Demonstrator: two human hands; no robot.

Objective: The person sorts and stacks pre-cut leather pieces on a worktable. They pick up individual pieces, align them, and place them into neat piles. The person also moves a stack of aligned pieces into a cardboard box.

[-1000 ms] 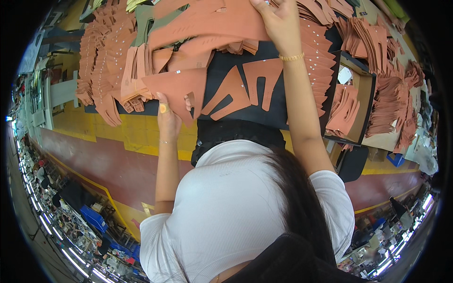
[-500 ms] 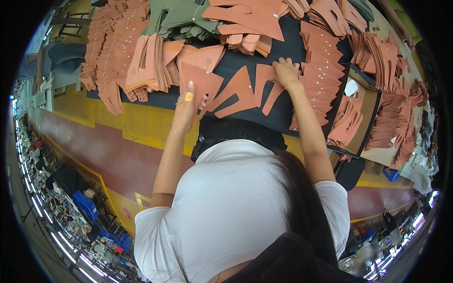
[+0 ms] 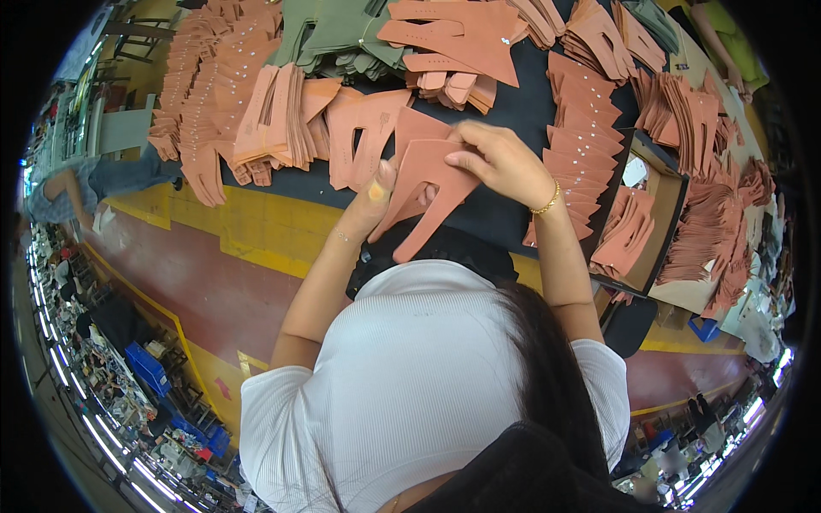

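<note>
Salmon-orange cut leather pieces (image 3: 421, 158), forked with a slot up the middle, are held together in front of me just over the near table edge. My left hand (image 3: 375, 198) grips them from the left side, thumb up and its fingers mostly behind them. With thumb and fingers my right hand (image 3: 505, 162) pinches the upper right edge of the front piece. How many pieces are in the hands I cannot tell. Just left of them, a similar leather piece (image 3: 349, 137) with a row of small holes leans by a stack (image 3: 272, 120).
Green leather pieces (image 3: 329, 34) lie at the back. A fanned row of orange pieces (image 3: 581, 145) runs along the right, beside an open box (image 3: 663, 248) holding more. Other people, one in a plaid shirt (image 3: 56, 197), are at the far left and far right.
My right hand has moved left from the table to meet my left hand. The two pieces lying apart on the dark tabletop are gone from there; pieces are now together in both hands.
</note>
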